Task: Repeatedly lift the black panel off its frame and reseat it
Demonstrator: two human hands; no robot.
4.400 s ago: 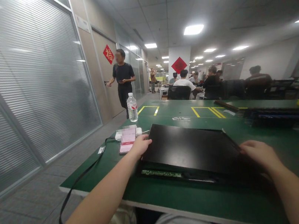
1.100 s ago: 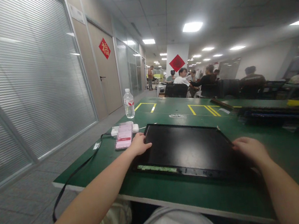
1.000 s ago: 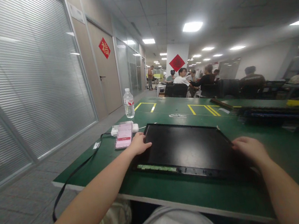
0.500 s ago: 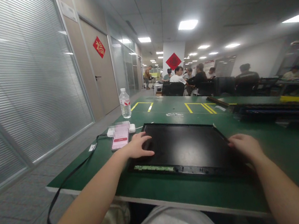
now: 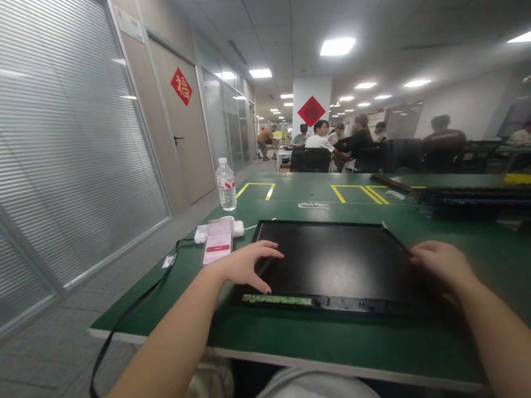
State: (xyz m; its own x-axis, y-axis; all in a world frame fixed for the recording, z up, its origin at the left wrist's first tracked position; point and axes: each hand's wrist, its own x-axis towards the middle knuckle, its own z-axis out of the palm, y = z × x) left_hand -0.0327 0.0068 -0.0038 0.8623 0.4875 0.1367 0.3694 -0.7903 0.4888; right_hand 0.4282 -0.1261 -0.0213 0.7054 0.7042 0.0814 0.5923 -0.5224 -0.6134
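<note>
A black display panel (image 5: pixel 334 258) lies on the green table in front of me, its dark face up inside a thin black frame. Along its near edge runs a green circuit board strip (image 5: pixel 278 299). Over the panel's left side is my left hand (image 5: pixel 250 266), thumb and fingers spread apart, the thumb tip close to the circuit board strip; whether it touches is unclear. My right hand (image 5: pixel 439 263) pinches the frame at the panel's right edge, fingers closed, fingertips partly hidden.
A phone (image 5: pixel 217 243) lies left of the panel beside a white power strip (image 5: pixel 237 228) with a black cable. Behind them stands a water bottle (image 5: pixel 226 186). Dark stacked panels (image 5: pixel 489 195) lie at the right. Several people sit in the background.
My left hand has shifted over the panel, its thumb moving down toward the circuit board strip and its fingers reaching further right. My right hand stays at the right edge.
</note>
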